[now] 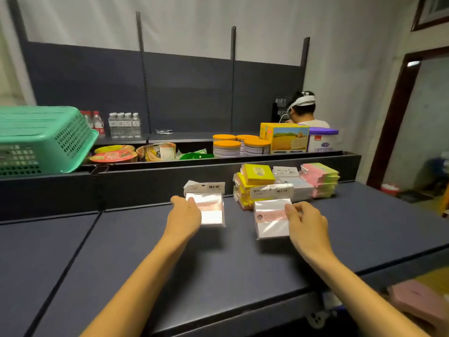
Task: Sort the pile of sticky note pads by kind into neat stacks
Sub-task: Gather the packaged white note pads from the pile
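Mid-sort here: each hand had one bagged white pad with a pink band. The left hand (185,211) gripped the left pad (211,207) by its near-left edge at frame centre, flat on the dark shelf (121,251). The right hand (306,221) pinched the right pad (271,218) just right of it, in front of the unsorted pile (286,182). Both pads ran long axis away from the camera, header cards at the far end. Next I'd guess same kinds get stacked, edges squared.

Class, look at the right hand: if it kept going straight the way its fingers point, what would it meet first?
The right hand already holds a bagged pad; beyond it, probably the yellow pad stack, though depth is unclear.
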Demonstrator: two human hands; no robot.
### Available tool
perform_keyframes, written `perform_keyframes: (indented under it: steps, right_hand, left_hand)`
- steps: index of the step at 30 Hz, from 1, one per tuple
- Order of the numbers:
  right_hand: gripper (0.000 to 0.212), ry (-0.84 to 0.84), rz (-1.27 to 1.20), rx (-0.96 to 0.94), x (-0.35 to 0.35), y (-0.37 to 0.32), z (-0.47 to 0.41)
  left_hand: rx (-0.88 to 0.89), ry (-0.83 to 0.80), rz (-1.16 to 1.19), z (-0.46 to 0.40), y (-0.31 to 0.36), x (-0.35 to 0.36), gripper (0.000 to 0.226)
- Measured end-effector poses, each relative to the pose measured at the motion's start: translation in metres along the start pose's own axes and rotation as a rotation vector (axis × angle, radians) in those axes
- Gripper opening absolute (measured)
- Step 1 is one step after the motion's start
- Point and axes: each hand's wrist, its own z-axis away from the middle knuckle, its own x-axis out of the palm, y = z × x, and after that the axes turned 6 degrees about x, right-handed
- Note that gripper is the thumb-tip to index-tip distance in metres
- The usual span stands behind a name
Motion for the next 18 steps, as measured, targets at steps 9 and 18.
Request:
perform_keyframes:
  steps: [9, 18]
  right_hand:
    - [0.019, -0.075, -0.088, 0.008, -0.001, 0.022, -0.091]
    - [0.018, -0.058, -0.082, 0.000, 0.000, 0.030, -0.147]
  left_hand:
    - [-0.024, 0.123, 0.035, -0.028, 0.028, 0.051, 0.017]
    - [0.114, 0.112, 0.107, -0.062, 0.069, 0.103, 0.027]
